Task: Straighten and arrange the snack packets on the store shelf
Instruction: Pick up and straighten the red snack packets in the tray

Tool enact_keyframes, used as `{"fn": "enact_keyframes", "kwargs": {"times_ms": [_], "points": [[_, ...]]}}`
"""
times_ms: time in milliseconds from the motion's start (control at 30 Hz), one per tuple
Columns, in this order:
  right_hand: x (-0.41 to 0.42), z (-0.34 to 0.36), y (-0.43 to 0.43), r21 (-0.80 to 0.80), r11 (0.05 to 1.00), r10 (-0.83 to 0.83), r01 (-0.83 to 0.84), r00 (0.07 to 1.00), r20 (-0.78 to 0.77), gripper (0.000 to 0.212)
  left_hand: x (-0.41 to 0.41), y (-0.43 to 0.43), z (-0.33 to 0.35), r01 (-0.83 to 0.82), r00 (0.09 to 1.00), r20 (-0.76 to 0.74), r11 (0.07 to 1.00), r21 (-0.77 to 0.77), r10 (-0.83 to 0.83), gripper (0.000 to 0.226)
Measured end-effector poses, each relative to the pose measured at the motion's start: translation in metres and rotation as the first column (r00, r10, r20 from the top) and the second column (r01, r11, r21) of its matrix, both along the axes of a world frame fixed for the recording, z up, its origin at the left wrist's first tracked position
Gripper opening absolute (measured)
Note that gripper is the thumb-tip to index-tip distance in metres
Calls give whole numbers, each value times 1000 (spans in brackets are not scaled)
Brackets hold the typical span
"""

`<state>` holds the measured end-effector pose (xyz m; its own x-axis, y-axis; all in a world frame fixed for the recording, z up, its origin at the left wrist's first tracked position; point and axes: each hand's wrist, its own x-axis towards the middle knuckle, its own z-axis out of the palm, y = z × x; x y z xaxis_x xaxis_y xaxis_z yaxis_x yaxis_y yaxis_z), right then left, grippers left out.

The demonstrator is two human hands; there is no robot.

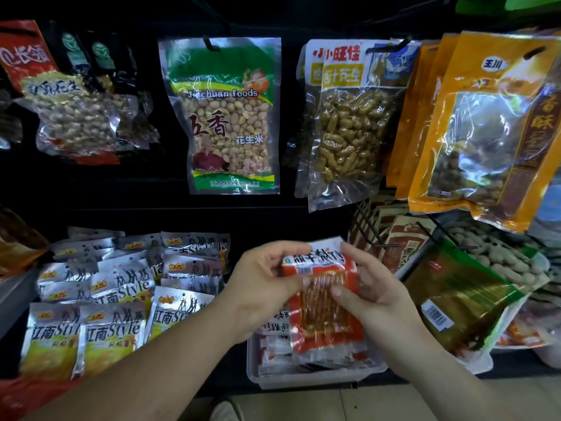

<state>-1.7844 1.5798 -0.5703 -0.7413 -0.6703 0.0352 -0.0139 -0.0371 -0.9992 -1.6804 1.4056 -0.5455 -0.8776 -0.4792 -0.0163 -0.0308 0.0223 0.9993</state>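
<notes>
Both hands hold a red and white snack packet (322,302) with a clear window of reddish strips, lifted above a clear plastic bin (315,378). My left hand (261,287) pinches its left edge near the top. My right hand (368,288) grips its right side, thumb across the window. The bin holds several more red packets (303,354). To the left, several silver and yellow "Style" packets (112,302) lie in overlapping rows on the shelf.
Peanut bags hang on hooks above: a green one (226,117), clear ones (349,123), orange ones (485,126) and a red one (60,95). A gold-green bag (458,299) and brown packets (403,247) crowd the right. Tiled floor (334,405) shows below.
</notes>
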Motion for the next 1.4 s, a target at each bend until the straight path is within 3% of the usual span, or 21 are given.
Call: {"fn": "enact_keyframes", "kwargs": {"times_ms": [67,167,267,433,533,600,633,700,733,867,967,1033,1133,1233,1333,1400], "points": [[-1,-1,0,5,1000,23,-23,1000,12,64,-1,-4,0,-10,999,-37,999,37,11,51],[0,-2,-3,-14,999,-47,48,998,36,63,2,-3,-5,157,987,19,986,53,-159,75],[-2,-2,-4,-26,995,-95,97,994,53,60,2,2,-11,283,953,107,959,28,-284,70],[-6,6,7,80,983,156,-163,984,91,105,-1,0,-9,210,975,78,977,-17,-208,64],[-7,4,6,164,977,132,-133,991,17,111,0,-1,-11,213,973,98,976,-50,-208,64],[-7,1,5,228,972,81,-64,994,-68,110,-1,-2,-15,179,980,115,970,-164,-161,65],[-7,0,4,254,966,76,-46,991,-109,109,-3,-5,-17,109,990,124,944,-312,-73,63],[-6,-1,2,273,962,80,-31,982,-169,110,-4,-6,-16,-45,992,70,817,-574,103,57],[-5,-1,1,269,963,82,-28,978,-192,109,-5,-3,-14,-83,993,22,800,-594,119,54],[3,-5,-3,203,968,195,-145,948,-252,103,-10,20,-10,102,995,50,945,-312,-90,54],[3,-2,-1,77,970,240,-230,958,-159,95,-14,16,-12,65,997,58,965,-253,-51,42],[1,-1,-2,34,989,149,-146,976,-158,81,-15,9,-13,42,996,92,966,-254,-19,39],[-10,-8,-4,115,985,-75,126,925,-373,73,-14,6,-18,60,990,135,974,-221,-31,38],[-22,-20,-7,219,966,-27,140,892,-451,75,-14,5,-26,133,977,181,983,-125,-109,51],[-31,-34,-17,253,960,15,118,884,-467,29,-18,-3,-45,173,959,243,980,-96,-146,67],[-37,-46,-25,285,940,-19,188,864,-504,15,-28,-14,-62,179,941,312,975,-134,-130,62]]}}
